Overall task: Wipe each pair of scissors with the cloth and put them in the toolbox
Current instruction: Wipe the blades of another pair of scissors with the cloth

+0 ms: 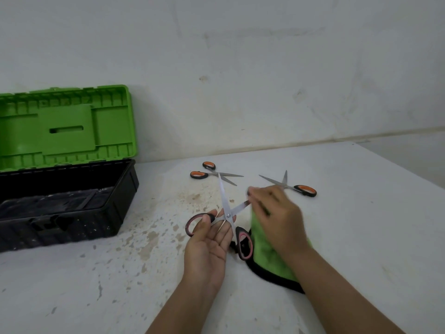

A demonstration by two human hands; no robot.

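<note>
Your left hand [209,239] grips the open pink-handled steel scissors [227,216] near the worktop's [361,237] centre; your right hand [274,213] pinches the green cloth [267,251] over one blade. Spread blades could nick fingers.

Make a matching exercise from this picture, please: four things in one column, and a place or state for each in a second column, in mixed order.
Things:
1. pink-handled scissors
2. toolbox
3. green cloth
4. two orange-handled scissors

Places or states:
A. lid open, standing on the left of the table
B. lying on the table near the wall, blades open
C. held open in the left hand
D. under the right hand, at one blade

Pairs: 1-C, 2-A, 3-D, 4-B
</note>
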